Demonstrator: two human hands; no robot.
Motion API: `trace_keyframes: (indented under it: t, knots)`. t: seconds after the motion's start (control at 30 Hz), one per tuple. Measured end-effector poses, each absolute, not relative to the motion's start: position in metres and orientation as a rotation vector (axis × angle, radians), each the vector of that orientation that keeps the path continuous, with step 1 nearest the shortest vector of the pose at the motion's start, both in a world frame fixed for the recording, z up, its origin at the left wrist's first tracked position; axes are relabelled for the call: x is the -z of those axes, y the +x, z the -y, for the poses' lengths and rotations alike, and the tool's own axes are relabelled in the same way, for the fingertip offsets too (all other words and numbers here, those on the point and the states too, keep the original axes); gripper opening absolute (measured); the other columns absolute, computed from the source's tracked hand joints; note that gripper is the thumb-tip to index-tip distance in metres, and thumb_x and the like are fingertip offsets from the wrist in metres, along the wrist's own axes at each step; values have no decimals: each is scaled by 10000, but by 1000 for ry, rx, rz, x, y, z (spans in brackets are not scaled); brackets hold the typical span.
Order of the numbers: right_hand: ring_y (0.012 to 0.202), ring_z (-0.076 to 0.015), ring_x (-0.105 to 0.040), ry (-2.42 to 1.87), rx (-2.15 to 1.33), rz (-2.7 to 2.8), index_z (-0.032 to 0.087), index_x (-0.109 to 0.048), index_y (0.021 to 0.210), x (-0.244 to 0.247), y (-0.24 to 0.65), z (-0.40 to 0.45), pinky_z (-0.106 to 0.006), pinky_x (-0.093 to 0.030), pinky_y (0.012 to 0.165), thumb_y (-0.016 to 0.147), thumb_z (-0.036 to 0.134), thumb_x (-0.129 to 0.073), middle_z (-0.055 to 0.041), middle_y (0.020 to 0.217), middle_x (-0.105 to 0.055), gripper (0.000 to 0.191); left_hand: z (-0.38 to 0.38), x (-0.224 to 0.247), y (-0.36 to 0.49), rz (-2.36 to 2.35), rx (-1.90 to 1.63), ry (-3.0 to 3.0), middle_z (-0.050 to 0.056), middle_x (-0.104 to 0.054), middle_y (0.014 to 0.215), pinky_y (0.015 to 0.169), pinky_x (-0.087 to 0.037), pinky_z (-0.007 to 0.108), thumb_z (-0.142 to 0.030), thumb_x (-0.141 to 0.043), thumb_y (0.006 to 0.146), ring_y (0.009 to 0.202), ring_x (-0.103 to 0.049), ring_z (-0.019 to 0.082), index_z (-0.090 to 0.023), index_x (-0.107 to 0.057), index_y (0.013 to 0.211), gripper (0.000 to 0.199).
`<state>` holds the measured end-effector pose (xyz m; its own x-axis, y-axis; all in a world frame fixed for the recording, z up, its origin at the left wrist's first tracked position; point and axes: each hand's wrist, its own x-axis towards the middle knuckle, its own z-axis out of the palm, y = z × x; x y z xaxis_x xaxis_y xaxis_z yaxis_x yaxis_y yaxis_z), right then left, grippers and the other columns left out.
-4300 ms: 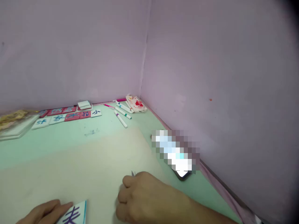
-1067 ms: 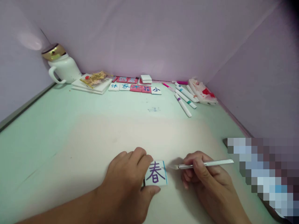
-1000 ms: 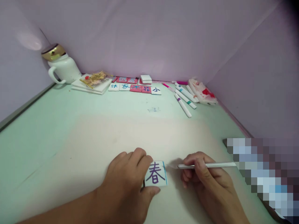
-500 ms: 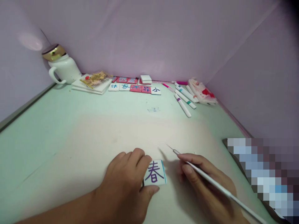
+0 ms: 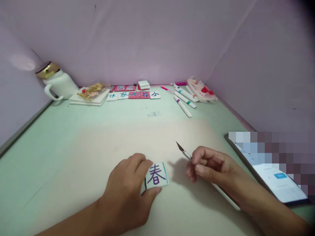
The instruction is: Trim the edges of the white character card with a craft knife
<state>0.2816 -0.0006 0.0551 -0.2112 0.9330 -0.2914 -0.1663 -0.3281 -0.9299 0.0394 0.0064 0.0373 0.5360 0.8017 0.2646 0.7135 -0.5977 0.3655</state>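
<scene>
A small square white card (image 5: 157, 175) bearing the character 春 in purple, with a blue line down its right edge, lies on a pale green counter (image 5: 56, 147), low and near the middle of the view. The left hand (image 5: 130, 186) reaches over its left side, grip closed on it, fingers at the far edge and thumb at the near one. Just to the right, the right hand (image 5: 211, 167) has its grip closed around a slim craft knife (image 5: 187, 155), the blade pointing up and left, apart from the card. Right of that hand lies a lit phone (image 5: 270, 178), partly pixelated. Farther back, markers (image 5: 182, 106) lie beside a white packet with red marks (image 5: 203, 91); left of these are red and white character cards (image 5: 134, 95), white slabs (image 5: 99, 100) under a yellow packet (image 5: 93, 91), and a white mug (image 5: 61, 85)
</scene>
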Motion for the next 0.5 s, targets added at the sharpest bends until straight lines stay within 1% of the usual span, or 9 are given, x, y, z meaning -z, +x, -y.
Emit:
trace_keyframes:
  t: [0.07, 0.1, 0.17, 0.23, 0.3, 0.37, 0.43, 0.5]
  knots:
    - [557, -126, -572, -1294, -1627, 1102, 206, -560, 762, -57, 282, 2, -248, -450, 551, 771, 361, -709, -24, 709, -693, 215, -8, -37, 39, -1260, -621, 2582, 120, -562, 1032, 683, -520, 406, -264, -595, 783, 869, -585, 261, -160, -521, 1073, 318]
    - [537, -121, -555, -1347, -1581, 1158, 210, -550, 796, -57, 281, 3, -243, -431, 530, 794, 352, -669, -21, 725, -693, 186, -9, -37, 38, -1252, -622, 2597, 123, -562, 1039, 691, -524, 405, -271, -594, 788, 882, -586, 263, -154, -523, 1085, 327]
    - [554, -127, -553, -1458, -1407, 1306, 224, -555, 899, -58, 280, 6, -242, -409, 531, 838, 315, -580, -12, 760, -696, 113, -10, -37, 37, -1239, -615, 2632, 128, -567, 1050, 698, -530, 403, -285, -589, 803, 892, -592, 264, -147, -526, 1128, 359]
    - [610, -147, -571, -1551, -1173, 1484, 236, -576, 959, -59, 277, 9, -251, -403, 558, 863, 276, -513, -6, 761, -690, 122, -11, -37, 35, -1224, -610, 2645, 124, -573, 1042, 689, -532, 387, -293, -586, 816, 873, -601, 253, -149, -536, 1150, 367]
    - [648, -166, -584, -1606, -997, 1618, 235, -604, 929, -59, 273, 12, -261, -399, 571, 869, 256, -488, -9, 745, -682, 132, -13, -38, 33, -1206, -624, 2610, 104, -581, 1011, 683, -532, 357, -294, -602, 815, 842, -608, 231, -164, -563, 1116, 330]
    - [651, -169, -586, -1612, -928, 1684, 228, -617, 873, -58, 267, 14, -261, -398, 569, 871, 251, -483, -11, 734, -675, 136, -14, -40, 30, -1166, -671, 2512, 82, -584, 988, 686, -533, 319, -299, -631, 809, 828, -613, 207, -187, -586, 1083, 300]
    - [655, -169, -589, -1580, -908, 1696, 224, -623, 859, -56, 262, 16, -257, -396, 562, 878, 252, -480, -15, 739, -675, 147, -17, -43, 27, -1105, -735, 2349, 71, -583, 994, 666, -534, 286, -377, -649, 816, 832, -615, 196, -216, -612, 1067, 301]
    - [647, -167, -587, -1554, -893, 1689, 222, -623, 855, -52, 259, 17, -255, -389, 552, 882, 248, -473, -18, 739, -675, 154, -20, -44, 24, -1067, -799, 2134, 74, -582, 998, 607, -529, 268, -543, -632, 804, 812, -617, 199, -232, -645, 1031, 385]
